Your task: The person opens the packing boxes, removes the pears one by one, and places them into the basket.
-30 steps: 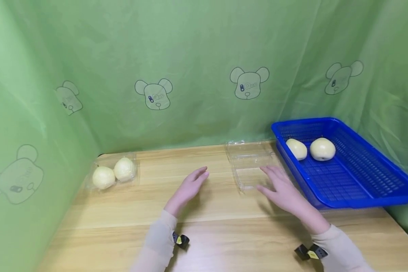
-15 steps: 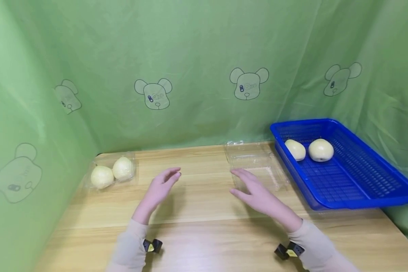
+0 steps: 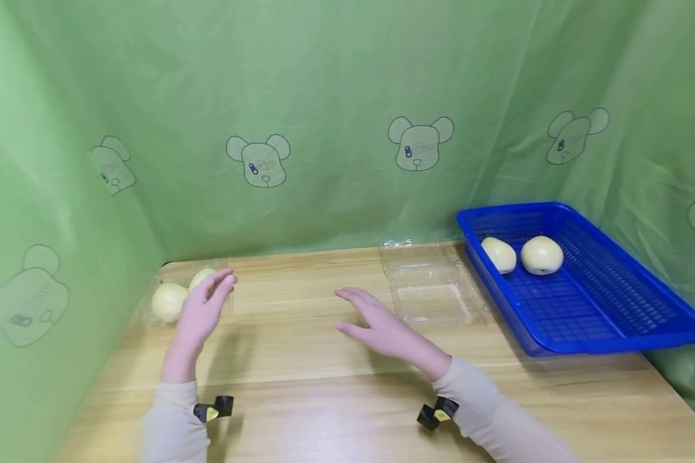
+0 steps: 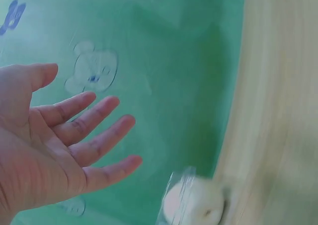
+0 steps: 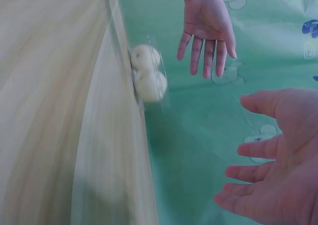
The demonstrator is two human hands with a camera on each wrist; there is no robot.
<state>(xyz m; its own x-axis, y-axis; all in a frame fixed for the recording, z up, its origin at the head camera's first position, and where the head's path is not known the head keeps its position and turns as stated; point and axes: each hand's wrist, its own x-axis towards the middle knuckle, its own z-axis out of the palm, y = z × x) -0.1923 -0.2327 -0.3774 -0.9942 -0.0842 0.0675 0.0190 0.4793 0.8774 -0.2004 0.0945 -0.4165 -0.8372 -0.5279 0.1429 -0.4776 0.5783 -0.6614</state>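
Observation:
My left hand hovers at the left with its fingers loosely extended, overlapping the right one of two pale yellow pears in the head view. Those two pears sit side by side in a clear plastic container at the table's far left corner. Nothing is in the left palm, as the left wrist view shows. My right hand is over the middle of the table, fingers spread and holding nothing. To its right lies a second clear plastic container, opened out flat with no fruit in it.
A blue plastic basket stands at the right with two more pears near its far left corner. Green curtains with bear-head prints close off the back and both sides of the wooden table.
Both hands have swept left across the table. The left one has gone from the middle to the pears at the left; the right one has left the opened container.

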